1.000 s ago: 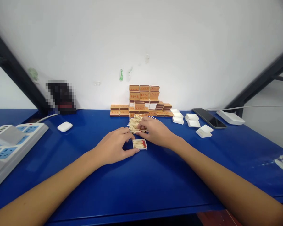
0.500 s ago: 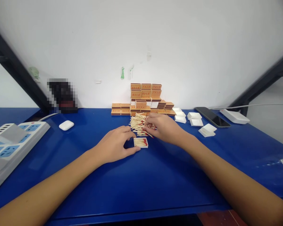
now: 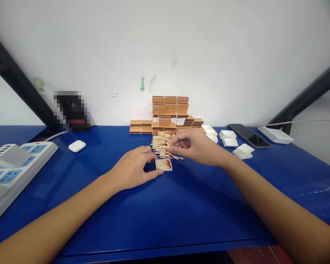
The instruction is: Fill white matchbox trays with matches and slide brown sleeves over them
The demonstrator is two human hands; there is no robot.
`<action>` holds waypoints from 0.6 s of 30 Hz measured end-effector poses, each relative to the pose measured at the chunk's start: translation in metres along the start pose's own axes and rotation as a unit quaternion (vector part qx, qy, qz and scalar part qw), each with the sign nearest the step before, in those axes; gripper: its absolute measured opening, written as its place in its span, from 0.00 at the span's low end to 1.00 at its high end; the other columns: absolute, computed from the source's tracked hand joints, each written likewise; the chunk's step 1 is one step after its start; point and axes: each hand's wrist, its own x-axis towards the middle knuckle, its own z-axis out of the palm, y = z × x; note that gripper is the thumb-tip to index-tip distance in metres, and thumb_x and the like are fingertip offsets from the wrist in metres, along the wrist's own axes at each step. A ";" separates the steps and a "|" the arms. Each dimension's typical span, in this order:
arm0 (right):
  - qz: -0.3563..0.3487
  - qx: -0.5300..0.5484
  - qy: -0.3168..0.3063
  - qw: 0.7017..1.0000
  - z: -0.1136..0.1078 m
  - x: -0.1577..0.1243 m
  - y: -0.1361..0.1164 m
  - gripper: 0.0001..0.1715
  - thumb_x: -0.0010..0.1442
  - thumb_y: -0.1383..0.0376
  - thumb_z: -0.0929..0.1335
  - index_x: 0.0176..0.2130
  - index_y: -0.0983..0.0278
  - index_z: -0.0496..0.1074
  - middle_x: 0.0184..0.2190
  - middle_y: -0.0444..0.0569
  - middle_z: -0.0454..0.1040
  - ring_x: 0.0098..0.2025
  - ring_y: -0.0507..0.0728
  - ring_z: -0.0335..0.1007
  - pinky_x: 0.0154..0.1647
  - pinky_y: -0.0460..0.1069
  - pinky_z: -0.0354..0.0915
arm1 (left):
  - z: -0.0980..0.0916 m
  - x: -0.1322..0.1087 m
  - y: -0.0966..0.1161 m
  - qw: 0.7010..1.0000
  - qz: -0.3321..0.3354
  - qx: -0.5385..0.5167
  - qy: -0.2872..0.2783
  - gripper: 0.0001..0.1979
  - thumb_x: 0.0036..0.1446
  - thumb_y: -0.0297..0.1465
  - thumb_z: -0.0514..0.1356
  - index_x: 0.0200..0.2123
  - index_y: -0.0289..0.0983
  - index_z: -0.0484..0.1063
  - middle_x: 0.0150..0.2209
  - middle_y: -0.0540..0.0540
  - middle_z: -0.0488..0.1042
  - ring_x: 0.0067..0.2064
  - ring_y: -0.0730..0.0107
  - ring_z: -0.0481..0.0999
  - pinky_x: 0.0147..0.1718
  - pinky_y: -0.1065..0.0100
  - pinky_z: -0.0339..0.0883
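A small white matchbox tray (image 3: 164, 164) with red-tipped matches in it lies on the blue table (image 3: 165, 209). My left hand (image 3: 132, 168) grips the tray's left end between thumb and fingers. Just behind the tray is a loose pile of matches (image 3: 161, 142). My right hand (image 3: 198, 146) is lifted a little above the pile's right side, thumb and fingers pinched on what looks like a few matches, though I cannot make them out clearly.
Stacked orange matchboxes (image 3: 169, 113) stand against the white wall. Several empty white trays (image 3: 231, 141) lie to the right, beside a black phone (image 3: 249, 135) and a white box (image 3: 275, 134). At the left are a white earbud case (image 3: 77, 145) and a power strip (image 3: 13, 165).
My right hand has moved from the front of the match pile to its right side and lifted off it with fingers pinched. The left hand has stayed on the tray.
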 end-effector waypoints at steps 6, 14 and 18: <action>0.000 0.010 -0.012 1.000 0.004 -0.001 -0.001 0.15 0.64 0.54 0.72 0.33 0.62 0.79 0.27 0.45 0.76 0.26 0.52 0.62 0.28 0.49 0.58 | -0.003 0.001 0.002 1.000 -0.011 -0.009 0.008 0.20 0.63 0.48 0.66 0.49 0.39 0.78 0.39 0.46 0.75 0.37 0.64 0.74 0.34 0.64 0.68; -0.014 0.019 -0.015 1.000 0.009 0.001 -0.001 0.11 0.64 0.58 0.72 0.33 0.62 0.79 0.27 0.43 0.72 0.28 0.51 0.61 0.29 0.49 0.57 | -0.001 0.004 0.001 0.991 -0.005 -0.107 0.076 0.08 0.68 0.35 0.63 0.39 0.39 0.81 0.35 0.48 0.73 0.35 0.70 0.71 0.34 0.66 0.66; -0.003 0.023 -0.020 1.000 0.006 0.000 0.000 0.13 0.64 0.56 0.72 0.32 0.62 0.78 0.25 0.43 0.73 0.26 0.51 0.62 0.28 0.49 0.58 | -0.002 0.003 -0.001 0.992 -0.008 -0.106 0.071 0.07 0.68 0.32 0.63 0.38 0.38 0.81 0.35 0.48 0.72 0.36 0.69 0.72 0.34 0.66 0.65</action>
